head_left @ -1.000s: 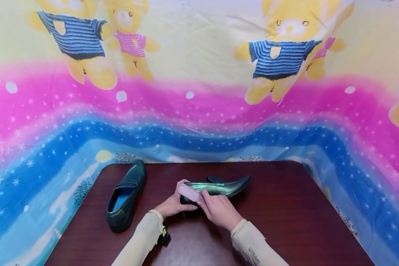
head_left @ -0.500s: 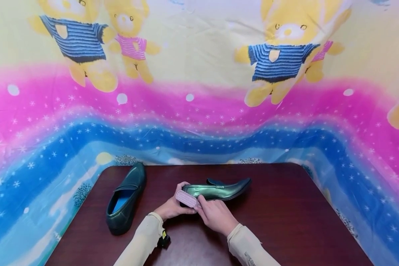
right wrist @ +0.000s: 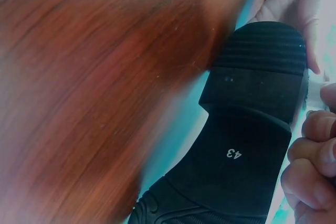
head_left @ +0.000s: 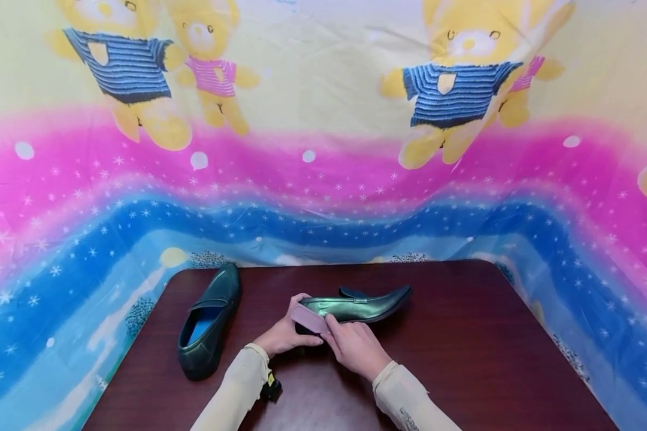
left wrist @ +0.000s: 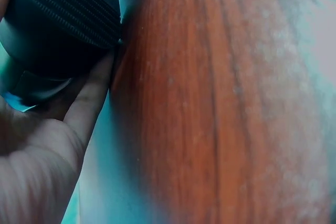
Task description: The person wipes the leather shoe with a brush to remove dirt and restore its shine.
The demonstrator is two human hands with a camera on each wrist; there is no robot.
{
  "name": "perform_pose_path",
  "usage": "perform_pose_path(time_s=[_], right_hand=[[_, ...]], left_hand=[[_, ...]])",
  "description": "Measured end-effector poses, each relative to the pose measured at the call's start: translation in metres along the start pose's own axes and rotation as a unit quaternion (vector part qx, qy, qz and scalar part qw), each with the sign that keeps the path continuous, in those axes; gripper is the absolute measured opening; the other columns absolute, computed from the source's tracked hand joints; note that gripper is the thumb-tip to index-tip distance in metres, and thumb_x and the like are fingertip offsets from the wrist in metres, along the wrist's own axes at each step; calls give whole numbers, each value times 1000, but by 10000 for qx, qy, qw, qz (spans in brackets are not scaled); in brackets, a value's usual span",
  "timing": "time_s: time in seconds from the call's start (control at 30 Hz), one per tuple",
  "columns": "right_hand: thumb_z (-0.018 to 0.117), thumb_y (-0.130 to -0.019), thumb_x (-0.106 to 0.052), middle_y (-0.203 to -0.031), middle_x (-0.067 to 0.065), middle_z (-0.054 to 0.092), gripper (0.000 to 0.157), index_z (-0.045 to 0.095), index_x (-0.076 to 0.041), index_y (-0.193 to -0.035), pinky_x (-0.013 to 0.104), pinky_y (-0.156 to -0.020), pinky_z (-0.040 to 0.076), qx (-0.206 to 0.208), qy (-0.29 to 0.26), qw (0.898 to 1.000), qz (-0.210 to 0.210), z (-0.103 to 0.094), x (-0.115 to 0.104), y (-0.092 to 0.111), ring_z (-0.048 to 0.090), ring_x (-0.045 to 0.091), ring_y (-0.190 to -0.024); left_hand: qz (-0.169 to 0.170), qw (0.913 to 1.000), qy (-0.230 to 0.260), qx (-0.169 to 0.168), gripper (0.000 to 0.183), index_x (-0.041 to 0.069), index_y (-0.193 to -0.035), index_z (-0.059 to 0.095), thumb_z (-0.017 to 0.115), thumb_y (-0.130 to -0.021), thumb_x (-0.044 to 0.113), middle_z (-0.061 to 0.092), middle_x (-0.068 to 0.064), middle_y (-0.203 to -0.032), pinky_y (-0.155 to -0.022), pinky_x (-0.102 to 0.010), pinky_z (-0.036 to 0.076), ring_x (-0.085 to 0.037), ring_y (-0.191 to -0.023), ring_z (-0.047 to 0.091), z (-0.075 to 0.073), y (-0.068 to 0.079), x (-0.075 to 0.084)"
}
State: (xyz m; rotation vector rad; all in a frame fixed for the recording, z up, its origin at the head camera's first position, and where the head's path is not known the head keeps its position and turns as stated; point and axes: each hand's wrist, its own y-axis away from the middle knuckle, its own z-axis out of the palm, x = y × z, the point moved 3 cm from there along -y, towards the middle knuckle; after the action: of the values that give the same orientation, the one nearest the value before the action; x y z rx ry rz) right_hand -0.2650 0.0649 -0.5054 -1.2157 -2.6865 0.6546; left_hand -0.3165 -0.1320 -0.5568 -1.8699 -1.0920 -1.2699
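Note:
A dark green loafer (head_left: 363, 306) is held on its side above the table in the head view, its toe pointing right. My left hand (head_left: 280, 336) grips it around the heel. In my right hand (head_left: 358, 348) is a pale pink brush (head_left: 309, 318), pinched by the handle, its head against the heel area. From the right wrist, the loafer's black sole (right wrist: 247, 145) shows the number 43, with the curled fingers (right wrist: 315, 177) beside it. The left wrist view has the ridged heel (left wrist: 73, 14) between thumb and fingers. Most of the bristles are hidden.
A second green loafer (head_left: 210, 323) with a blue insole stands upright at the table's left. The dark red-brown table (head_left: 463, 347) has rounded far corners. A curtain (head_left: 313, 209) printed with bears hangs right behind it. A small black device (head_left: 271, 388) sits on the left wrist.
The brush head dipped down and left half a second ago, then came back up with a different tilt. My right hand moved with it; my left hand keeps its hold on the loafer.

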Motion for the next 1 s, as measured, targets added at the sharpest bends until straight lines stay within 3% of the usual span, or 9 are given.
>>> perform_pose_path(time_s=[0.23,0.47,0.77,0.9,1.0], right_hand=[[67,-101,-27,-58,-7,47,23,50,-13,-100,27,-45,34,52,-4,9996,285,-3,7,2,46,10,-46],[68,-101,-26,-58,-5,47,24,50,-12,-97,30,-45,35,202,-13,9971,727,-12,19,6,49,16,-45],[68,-102,-25,-56,-5,44,22,51,-12,-96,32,-45,35,388,-128,9917,1221,-19,33,14,49,18,-44],[68,-101,-23,-57,-5,44,23,50,-11,-95,31,-44,34,514,-183,9898,1316,-21,37,16,48,17,-44],[69,-101,-23,-58,-5,43,24,50,-10,-95,31,-44,35,567,-265,9906,1214,-21,33,16,48,16,-45]], left_hand=[[-400,9989,-226,133,102,27,-153,19,91,-80,33,52,-9,-145,-106,-40,42,-23,-126,54,-1,3,-2],[-465,9984,-259,192,107,23,-156,17,91,-80,36,50,-12,-146,-105,-41,43,-23,-123,55,-2,2,-1],[-489,9984,-202,184,102,27,-153,19,90,-80,35,47,-15,-144,-92,-38,49,-26,-116,56,-1,1,-2],[-479,9984,-225,207,100,27,-152,20,90,-81,35,47,-14,-144,-98,-38,46,-25,-117,57,-2,1,-3],[-489,9985,-178,174,100,27,-152,20,90,-81,35,47,-15,-144,-94,-39,50,-25,-115,58,-2,2,-2]])
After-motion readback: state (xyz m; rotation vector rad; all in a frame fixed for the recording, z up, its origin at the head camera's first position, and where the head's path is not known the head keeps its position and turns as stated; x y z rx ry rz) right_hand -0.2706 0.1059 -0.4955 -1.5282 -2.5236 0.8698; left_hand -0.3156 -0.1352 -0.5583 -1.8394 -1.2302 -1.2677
